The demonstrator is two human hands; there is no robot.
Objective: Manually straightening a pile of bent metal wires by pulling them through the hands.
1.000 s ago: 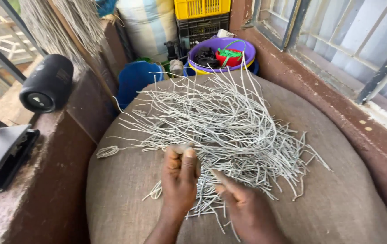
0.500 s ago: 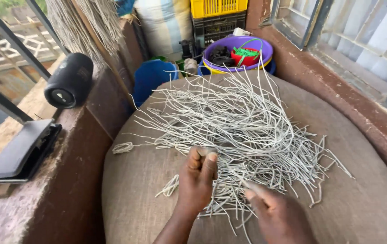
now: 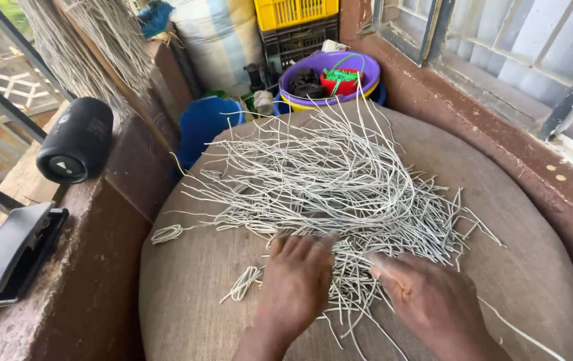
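Left hand (image 3: 294, 284) and right hand (image 3: 431, 302), both open and flat, pressing on white strings (image 3: 340, 187) atop brown sack (image 3: 534, 267).

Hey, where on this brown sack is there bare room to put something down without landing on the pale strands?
The round brown burlap sack is bare along its left edge, below the small looped coil, and on its right side toward the reddish ledge. The middle is crowded with the pale strand pile, where the left hand and right hand rest.
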